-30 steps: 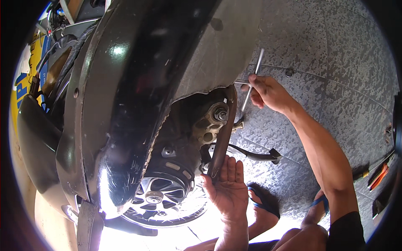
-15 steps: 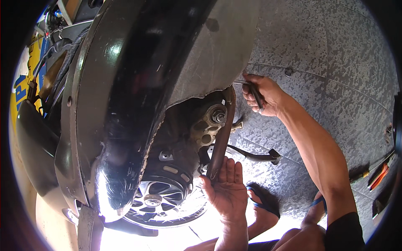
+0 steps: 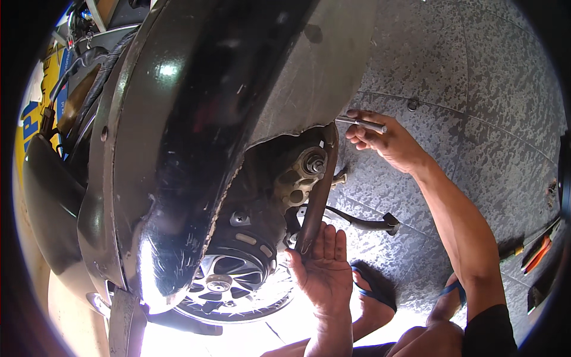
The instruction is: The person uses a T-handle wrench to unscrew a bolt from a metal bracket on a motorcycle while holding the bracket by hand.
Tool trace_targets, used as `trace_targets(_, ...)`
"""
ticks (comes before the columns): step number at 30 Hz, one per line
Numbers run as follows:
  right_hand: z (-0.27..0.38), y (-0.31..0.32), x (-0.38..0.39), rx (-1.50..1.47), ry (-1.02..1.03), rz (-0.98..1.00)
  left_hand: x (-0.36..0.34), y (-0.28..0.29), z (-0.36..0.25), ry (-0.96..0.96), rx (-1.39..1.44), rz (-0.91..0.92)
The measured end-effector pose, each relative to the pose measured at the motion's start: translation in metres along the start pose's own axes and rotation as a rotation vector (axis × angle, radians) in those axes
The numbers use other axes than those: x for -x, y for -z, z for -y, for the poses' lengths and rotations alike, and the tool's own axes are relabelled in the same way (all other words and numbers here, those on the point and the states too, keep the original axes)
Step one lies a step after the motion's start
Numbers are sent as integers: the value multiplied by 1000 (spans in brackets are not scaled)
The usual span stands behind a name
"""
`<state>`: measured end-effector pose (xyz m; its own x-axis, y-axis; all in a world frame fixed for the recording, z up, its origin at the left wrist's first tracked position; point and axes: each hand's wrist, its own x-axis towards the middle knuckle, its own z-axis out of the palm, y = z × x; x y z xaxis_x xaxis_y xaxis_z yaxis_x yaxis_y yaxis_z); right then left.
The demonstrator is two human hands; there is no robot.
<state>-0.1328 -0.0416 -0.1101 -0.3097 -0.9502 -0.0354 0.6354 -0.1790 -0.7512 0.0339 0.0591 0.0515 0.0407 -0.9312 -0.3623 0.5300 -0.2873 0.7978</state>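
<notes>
My right hand (image 3: 369, 135) grips a silver rod-like wrench (image 3: 375, 125) at the edge of the scooter's grey lower panel (image 3: 306, 65); its far end is hidden at that edge. My left hand (image 3: 322, 279) is open, palm up, fingers outstretched beside and behind the lower end of a brown metal tube (image 3: 320, 196); whether it supports the tube I cannot tell. Just left of the tube are a cast bracket with a bolt (image 3: 313, 164) and, lower, a spoked alloy wheel (image 3: 219, 282). A bent black metal lever (image 3: 366, 221) sticks out to the tube's right.
Dark body panels (image 3: 134, 149) fill the left half. My sandalled feet (image 3: 366, 303) are below my hands on the speckled tiled floor (image 3: 488, 89). Hand tools with orange and yellow handles (image 3: 538, 253) lie at far right. A small round metal piece (image 3: 411, 105) lies on the floor above my right hand.
My right hand has turned the wrench, its bar swinging from near upright to lying almost level; the hand dipped and shifted slightly right. My left hand stays in place.
</notes>
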Motion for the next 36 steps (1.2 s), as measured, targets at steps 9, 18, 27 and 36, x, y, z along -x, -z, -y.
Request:
trace_targets(9, 8, 22, -15, 299, -221, 147, -2, 9, -2, 30, 54, 27)
trace_targets(18, 7, 62, 11, 55, -123, 89, -3, 10, -3, 40, 87, 45)
trace_targets(27, 32, 26, -10, 159, -57, 52, -2, 12, -2, 50, 86, 55)
trace_targets(36, 29, 26, -13, 191, -45, 56, -1, 8, 1, 16, 30, 22)
